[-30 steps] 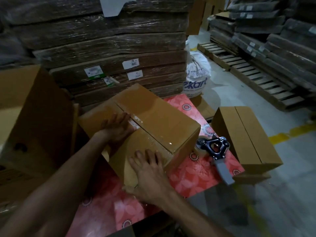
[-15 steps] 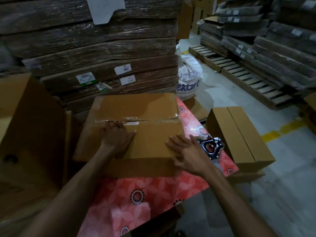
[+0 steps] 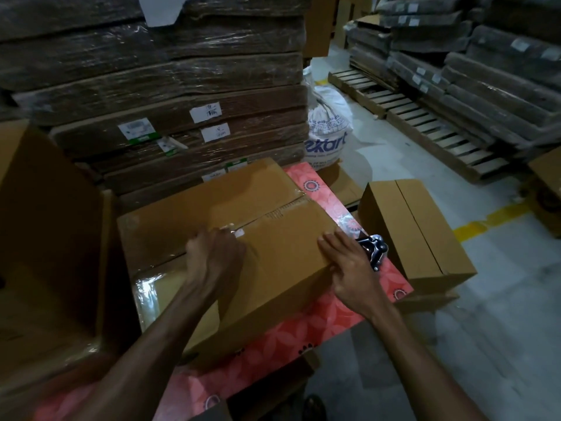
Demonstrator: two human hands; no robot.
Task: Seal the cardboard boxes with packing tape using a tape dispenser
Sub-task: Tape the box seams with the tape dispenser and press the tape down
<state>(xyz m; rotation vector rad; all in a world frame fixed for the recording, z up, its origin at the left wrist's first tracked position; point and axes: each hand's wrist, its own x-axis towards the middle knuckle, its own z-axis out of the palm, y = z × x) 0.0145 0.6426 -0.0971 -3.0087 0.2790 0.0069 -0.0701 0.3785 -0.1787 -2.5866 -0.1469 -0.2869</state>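
Note:
A brown cardboard box (image 3: 273,256) lies on the red floral table (image 3: 303,335), its top flaps closed and a glossy strip of tape along the centre seam. My left hand (image 3: 214,258) is on the top of the box, fingers bent down with the tips on the seam beside a whitish tape end. My right hand (image 3: 349,265) rests flat on the box's right top edge. The tape dispenser (image 3: 375,250) lies on the table just behind my right hand, mostly hidden by it; neither hand holds it.
A second closed box (image 3: 419,229) stands right of the table. A large open box (image 3: 45,223) stands at the left. Wrapped stacks of flat cardboard (image 3: 182,95) rise behind, with a white sack (image 3: 329,132), wooden pallets (image 3: 431,126) and a yellow floor line (image 3: 485,220) to the right.
The box has turned on the table, so its seam now rises to the right. My left hand's fingers went from flat to bent on the seam. My right hand stays at the box's right edge.

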